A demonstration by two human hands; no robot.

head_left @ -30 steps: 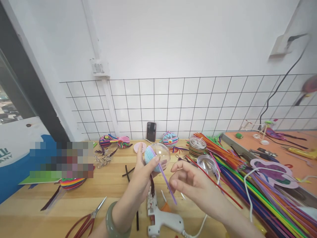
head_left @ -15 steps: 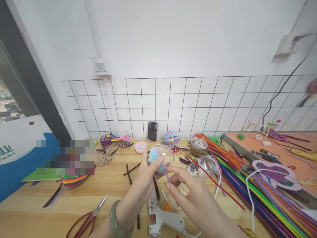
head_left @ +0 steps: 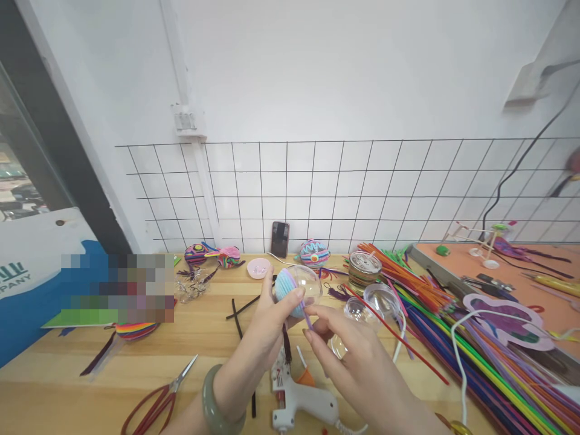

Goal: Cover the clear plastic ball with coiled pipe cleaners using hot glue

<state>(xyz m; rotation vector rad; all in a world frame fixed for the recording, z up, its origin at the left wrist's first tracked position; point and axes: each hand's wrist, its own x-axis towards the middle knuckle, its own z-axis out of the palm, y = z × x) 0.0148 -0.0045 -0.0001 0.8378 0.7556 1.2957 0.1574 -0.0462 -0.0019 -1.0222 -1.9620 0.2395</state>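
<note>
My left hand grips a clear plastic ball that is partly wrapped in light blue and purple pipe cleaner. Its thumb presses on the wrapped side. A green bangle sits on that wrist. My right hand is just below and right of the ball. Its fingertips pinch the purple pipe cleaner where it leaves the ball. Both hands hover over the wooden table.
A white glue gun lies under my hands, red scissors to the left. Clear ball halves and a heap of coloured pipe cleaners lie to the right. Finished wrapped balls, a phone and a wire spool stand by the wall.
My right hand moved left and up to the ball and pinched the purple pipe cleaner close to it. The long free end seen a second ago is out of sight.
</note>
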